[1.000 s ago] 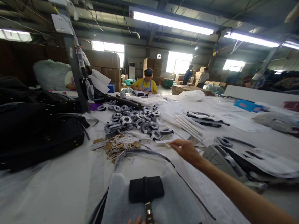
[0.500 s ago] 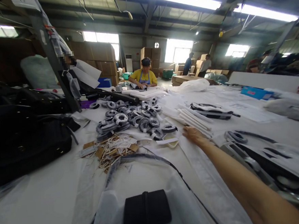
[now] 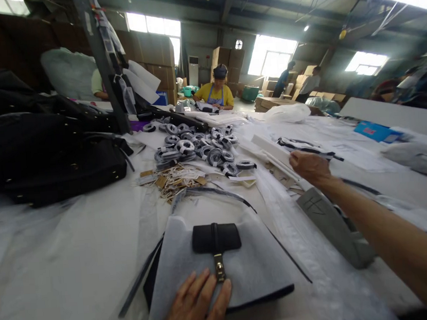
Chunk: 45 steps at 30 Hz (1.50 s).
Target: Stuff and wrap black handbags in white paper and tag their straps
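Observation:
A black handbag with a gold clasp [image 3: 220,264] lies in front of me, most of its front under a translucent white sheet [image 3: 257,269]. My left hand [image 3: 199,305] rests flat on its lower front, fingers spread, just by the clasp. Off to the right, my right hand [image 3: 311,168] is closed at the edge of a long white strip [image 3: 271,151], its fingertips partly hidden. Small tan and white pieces show beneath that strip. Behind the bag is its dark wrapped handle [image 3: 215,191].
Wrapped coiled straps [image 3: 215,155] lie beyond a heap of stringed tags [image 3: 178,179]. Black bags [image 3: 52,156] are piled left, beside a metal post [image 3: 110,74]. A grey-green block [image 3: 323,215] stands below my right forearm. A person in yellow [image 3: 214,94] sits across the table.
My left hand has come into view onto the bag. My right hand has moved right and now grips the white strip. The view has shifted, showing more of the bag.

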Tool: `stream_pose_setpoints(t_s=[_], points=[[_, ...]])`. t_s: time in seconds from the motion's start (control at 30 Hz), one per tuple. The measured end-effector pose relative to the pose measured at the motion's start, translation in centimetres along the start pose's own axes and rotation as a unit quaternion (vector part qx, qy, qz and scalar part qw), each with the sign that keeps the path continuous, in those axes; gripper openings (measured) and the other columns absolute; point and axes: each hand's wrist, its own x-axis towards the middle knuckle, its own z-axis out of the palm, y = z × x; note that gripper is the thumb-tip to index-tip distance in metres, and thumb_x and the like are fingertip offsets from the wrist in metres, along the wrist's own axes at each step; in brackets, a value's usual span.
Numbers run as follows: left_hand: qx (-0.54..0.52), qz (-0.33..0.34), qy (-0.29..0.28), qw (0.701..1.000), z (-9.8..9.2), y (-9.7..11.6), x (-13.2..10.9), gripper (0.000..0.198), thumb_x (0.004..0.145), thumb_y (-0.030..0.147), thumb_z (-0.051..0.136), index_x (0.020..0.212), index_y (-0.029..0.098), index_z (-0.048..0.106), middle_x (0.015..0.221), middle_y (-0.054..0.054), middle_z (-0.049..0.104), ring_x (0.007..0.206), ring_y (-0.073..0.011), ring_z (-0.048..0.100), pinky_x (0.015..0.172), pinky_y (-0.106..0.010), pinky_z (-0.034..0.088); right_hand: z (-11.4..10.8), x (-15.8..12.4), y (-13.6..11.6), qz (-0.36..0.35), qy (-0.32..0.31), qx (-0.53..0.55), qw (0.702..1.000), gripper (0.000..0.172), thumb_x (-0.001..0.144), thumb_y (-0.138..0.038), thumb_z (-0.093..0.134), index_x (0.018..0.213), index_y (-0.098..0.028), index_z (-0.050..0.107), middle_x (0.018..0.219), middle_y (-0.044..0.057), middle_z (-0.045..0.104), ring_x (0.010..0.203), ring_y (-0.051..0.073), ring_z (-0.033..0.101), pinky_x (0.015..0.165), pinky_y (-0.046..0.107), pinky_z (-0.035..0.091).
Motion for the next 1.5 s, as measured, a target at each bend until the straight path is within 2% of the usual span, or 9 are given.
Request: stream_pose_setpoints(t_s=[0.07,0.17,0.27,0.4,0.57,0.8,0.97,1.1,1.5], points=[[-0.026,-0.034,0.009,0.999,-0.7,0.3,0.7,0.042,0.103,0.018,0.034,0.134,0.031,0.059,0.12,0.001,0.069,0.121,-0.0146,0.058,0.117,-0.032,0.032,-2.1,-3.9,-1.1,-0.093,0.096,0.066,0.989,0.031,0.1,-0.03,0.042,0.113,-0.015,0.066,0.12,0.02,0.067,0.108,0.032,0.066,0.09,0.044,0.053],[-0.052,-0.057,0.018,0.997,-1.2,0.8,1.1,0.046,0.101,0.012,0.032,0.134,0.03,0.059,0.12,0.0,0.069,0.121,-0.0145,0.057,0.113,-0.032,0.036,-4.0,-11.9,-4.9,-0.325,0.204,0.205,0.901,0.022,0.097,-0.02,0.048,0.112,-0.018,0.064,0.12,0.011,0.07,0.107,0.022,0.068,0.093,0.033,0.055],[-0.052,-0.054,0.012,0.997,-1.3,1.1,1.0,0.046,0.099,0.01,0.032,0.132,0.027,0.059,0.12,-0.003,0.068,0.119,-0.0168,0.059,0.106,-0.034,0.042,-4.4,-19.9,-9.3,-0.457,0.157,0.204,0.851,0.036,0.095,-0.007,0.044,0.127,-0.017,0.058,0.123,0.009,0.069,0.112,0.019,0.066,0.096,0.032,0.054],[-0.065,-0.059,0.027,0.996,-1.1,1.2,0.7,0.042,0.099,0.009,0.031,0.129,0.019,0.059,0.113,-0.007,0.07,0.107,-0.0189,0.064,0.095,-0.035,0.048,-2.8,-25.8,-12.6,-0.456,0.136,0.16,0.865,0.038,0.09,-0.003,0.048,0.123,-0.016,0.061,0.122,0.01,0.07,0.111,0.027,0.065,0.093,0.041,0.055],[-0.082,-0.064,0.046,0.994,-1.2,1.5,0.3,0.033,0.101,0.012,0.033,0.116,0.016,0.063,0.101,-0.007,0.071,0.094,-0.0173,0.065,0.09,-0.034,0.049,-0.1,-27.7,-12.9,-0.429,0.114,0.166,0.881,0.038,0.089,-0.003,0.051,0.12,-0.019,0.063,0.123,0.008,0.069,0.118,0.027,0.061,0.104,0.047,0.046],[-0.012,-0.018,0.109,0.994,-2.7,2.2,0.6,0.027,0.099,0.015,0.048,0.12,0.021,0.064,0.114,-0.003,0.07,0.119,-0.0174,0.058,0.115,-0.037,0.033,1.4,-28.8,-13.3,-0.436,0.08,0.16,0.882,0.036,0.091,-0.005,0.051,0.122,-0.018,0.063,0.128,0.011,0.065,0.123,0.03,0.056,0.11,0.054,0.04],[0.031,0.012,-0.033,0.999,-2.6,1.0,1.7,0.041,0.099,0.011,0.034,0.135,0.014,0.054,0.136,-0.009,0.061,0.129,-0.0205,0.054,0.113,-0.039,0.038,0.7,-28.3,-12.8,-0.422,-0.012,0.2,0.884,0.045,0.086,-0.001,0.044,0.126,-0.015,0.061,0.134,0.011,0.062,0.128,0.029,0.053,0.114,0.056,0.036],[0.03,0.022,-0.08,0.996,-1.7,0.4,0.8,0.046,0.096,0.007,0.033,0.138,0.014,0.051,0.136,-0.01,0.061,0.125,-0.0199,0.057,0.106,-0.038,0.046,0.1,-28.8,-12.7,-0.424,-0.052,0.199,0.882,0.051,0.085,-0.015,0.054,0.137,-0.012,0.054,0.142,0.015,0.054,0.134,0.033,0.046,0.116,0.057,0.032],[0.126,0.133,-0.123,0.975,-0.6,-0.8,1.2,0.05,0.089,0.002,0.032,0.133,0.009,0.055,0.133,-0.016,0.062,0.12,-0.0247,0.061,0.098,-0.039,0.05,4.5,-31.1,-16.4,-0.379,0.181,0.041,0.907,0.043,0.095,-0.019,0.044,0.13,0.001,0.056,0.132,0.024,0.06,0.125,0.04,0.053,0.105,0.059,0.042]])
